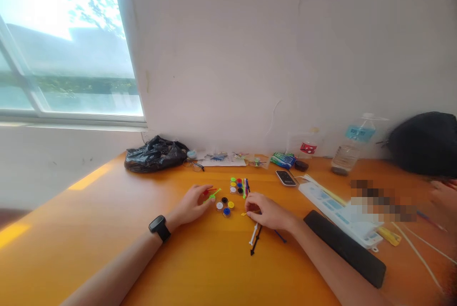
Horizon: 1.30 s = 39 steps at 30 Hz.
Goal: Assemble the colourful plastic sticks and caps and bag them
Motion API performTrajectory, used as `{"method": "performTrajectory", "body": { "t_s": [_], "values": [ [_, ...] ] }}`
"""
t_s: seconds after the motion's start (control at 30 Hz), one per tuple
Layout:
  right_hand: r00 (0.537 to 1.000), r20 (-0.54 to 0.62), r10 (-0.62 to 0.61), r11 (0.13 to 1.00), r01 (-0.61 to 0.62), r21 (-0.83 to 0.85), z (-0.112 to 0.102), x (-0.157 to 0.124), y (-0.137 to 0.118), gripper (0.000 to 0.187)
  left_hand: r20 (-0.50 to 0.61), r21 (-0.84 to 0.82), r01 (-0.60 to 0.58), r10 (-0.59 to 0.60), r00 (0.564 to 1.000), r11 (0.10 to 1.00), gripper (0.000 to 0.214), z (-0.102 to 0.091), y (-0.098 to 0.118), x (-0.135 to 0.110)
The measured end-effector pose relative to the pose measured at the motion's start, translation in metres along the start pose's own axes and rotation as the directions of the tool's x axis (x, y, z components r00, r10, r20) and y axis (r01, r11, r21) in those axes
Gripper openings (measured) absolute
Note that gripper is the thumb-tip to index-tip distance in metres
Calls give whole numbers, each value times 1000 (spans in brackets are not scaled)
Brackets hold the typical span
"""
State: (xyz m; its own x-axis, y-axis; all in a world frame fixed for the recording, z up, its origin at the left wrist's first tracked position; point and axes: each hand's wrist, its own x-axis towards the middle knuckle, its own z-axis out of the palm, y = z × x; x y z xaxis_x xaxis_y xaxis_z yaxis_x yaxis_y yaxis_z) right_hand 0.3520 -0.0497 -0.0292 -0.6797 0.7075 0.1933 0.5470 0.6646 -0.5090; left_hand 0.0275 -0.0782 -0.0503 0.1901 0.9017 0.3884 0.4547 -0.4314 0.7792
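Note:
My left hand rests on the table with thumb and forefinger apart. Beside its fingertips are a green disc with a green arrow-shaped stick across it, and a red piece partly hidden by the hand. My right hand is closed in a pinch, with the tip of a yellow arrow-shaped stick showing at its fingers. White, black and blue arrow sticks stretch out from under that hand. Between the hands lie loose discs: white, black, yellow and blue.
Behind them, coloured discs stand in rows next to bundled sticks. A phone-like device, power strip and black slab are at right. A black bag, glasses and bottle line the wall. Another person's hand shows far right.

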Motion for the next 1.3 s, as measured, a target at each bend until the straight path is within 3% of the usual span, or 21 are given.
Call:
{"method": "performTrajectory", "body": {
  "t_s": [0.17, 0.43, 0.57, 0.73, 0.87, 1.13, 1.3],
  "values": [
    [1000, -14, 4, 1000, -5, -30, 3, 1, -5, 6, 74, 118, -154, 146, 986, 981, 46, 4, 9, -3],
    [997, -37, 62, 990, -66, -126, -11, -4, 3, 10, 111, 243, -228, 207, 972, 943, 51, 6, 12, -6],
    [992, 4, 129, 986, -128, -111, -13, -2, 7, 6, 153, 315, -348, 314, 937, 883, 49, 13, 18, -9],
    [996, 10, 86, 994, -85, -73, -5, 1, 4, 5, 301, 395, -442, 342, 890, 805, 53, 28, 31, -15],
    [999, -7, 46, 997, -47, -60, -1, 2, 2, 6, 357, 342, -495, 377, 855, 799, 50, 32, 37, -15],
    [992, -110, 67, 998, -65, 23, 5, 5, -8, 11, 306, 291, -502, 418, 855, 814, 44, 38, 28, -13],
    [977, -200, 74, 990, -48, 132, 14, 7, -16, 11, 278, 271, -499, 430, 859, 823, 21, 42, 22, -13]
  ]
}}
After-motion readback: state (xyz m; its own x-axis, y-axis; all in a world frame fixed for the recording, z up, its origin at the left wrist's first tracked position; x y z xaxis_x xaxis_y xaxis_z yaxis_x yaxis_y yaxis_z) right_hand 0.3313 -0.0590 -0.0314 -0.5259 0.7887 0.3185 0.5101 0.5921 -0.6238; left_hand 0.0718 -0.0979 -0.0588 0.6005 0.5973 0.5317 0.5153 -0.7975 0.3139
